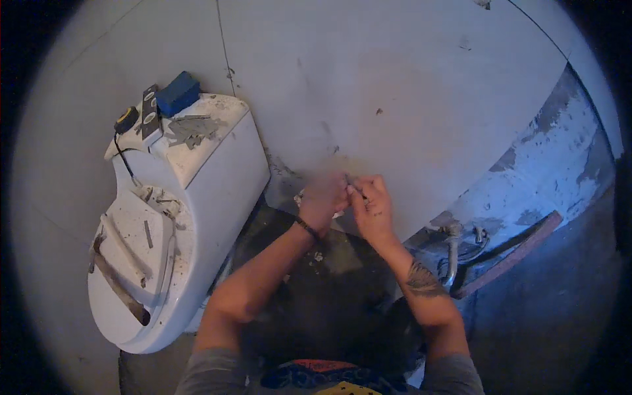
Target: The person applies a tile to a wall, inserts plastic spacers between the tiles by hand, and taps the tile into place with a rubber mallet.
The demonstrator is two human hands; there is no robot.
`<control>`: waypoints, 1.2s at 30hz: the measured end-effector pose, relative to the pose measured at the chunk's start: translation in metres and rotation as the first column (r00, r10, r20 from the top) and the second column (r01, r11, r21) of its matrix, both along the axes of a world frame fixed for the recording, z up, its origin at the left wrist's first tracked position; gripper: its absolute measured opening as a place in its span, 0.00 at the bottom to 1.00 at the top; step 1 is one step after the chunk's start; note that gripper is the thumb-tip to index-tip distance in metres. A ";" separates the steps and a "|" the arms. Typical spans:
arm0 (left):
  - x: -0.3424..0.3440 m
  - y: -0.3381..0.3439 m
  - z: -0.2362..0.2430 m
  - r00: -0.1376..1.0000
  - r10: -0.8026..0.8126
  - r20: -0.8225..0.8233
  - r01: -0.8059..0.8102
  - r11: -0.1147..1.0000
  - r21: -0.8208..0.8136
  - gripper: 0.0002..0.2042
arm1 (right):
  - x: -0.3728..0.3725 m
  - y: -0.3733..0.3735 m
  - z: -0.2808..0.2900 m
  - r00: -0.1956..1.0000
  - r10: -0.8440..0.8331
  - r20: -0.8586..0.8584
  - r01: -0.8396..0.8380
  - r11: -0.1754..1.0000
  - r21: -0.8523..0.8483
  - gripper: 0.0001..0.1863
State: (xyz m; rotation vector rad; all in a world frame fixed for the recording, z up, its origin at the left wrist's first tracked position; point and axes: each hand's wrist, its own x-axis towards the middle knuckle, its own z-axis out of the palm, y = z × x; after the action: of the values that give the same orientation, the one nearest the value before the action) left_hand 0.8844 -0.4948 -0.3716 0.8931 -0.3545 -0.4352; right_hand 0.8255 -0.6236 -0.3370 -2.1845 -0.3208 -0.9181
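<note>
My left hand and my right hand meet in front of the pale wall panel, fingertips nearly touching. Between them shows a small, thin dark piece, too small to name. The fingers of my right hand are pinched around it. My left hand is closed too, though partly blurred, and what it grips is hidden. Below the hands, pale crumbs of debris lie on the dark floor.
At left stands a white toilet, holding a blue block, a tape measure, a level, flat grey pieces and a hammer-like tool. At right are a metal pipe and a long reddish strip.
</note>
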 end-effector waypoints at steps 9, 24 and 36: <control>0.006 -0.007 -0.006 0.881 0.231 0.413 -0.343 0.913 0.220 0.09 | 0.008 -0.005 -0.001 0.989 0.137 -0.063 -0.113 0.952 0.285 0.06; 0.039 0.020 0.005 0.725 -0.072 0.685 -0.348 0.820 0.455 0.25 | 0.021 -0.028 -0.001 0.952 0.126 -0.279 -0.036 0.952 0.304 0.10; 0.047 0.009 -0.131 0.801 0.053 -0.597 -0.163 0.978 -0.131 0.15 | 0.029 -0.080 -0.121 0.783 -0.032 -0.621 0.359 0.838 0.410 0.07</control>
State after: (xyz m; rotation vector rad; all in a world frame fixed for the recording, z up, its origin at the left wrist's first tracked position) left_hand 0.9310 -0.4861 -0.5029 0.5581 0.2355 -0.5428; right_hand 0.8550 -0.7038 -0.4582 -1.8860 0.4403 -0.3114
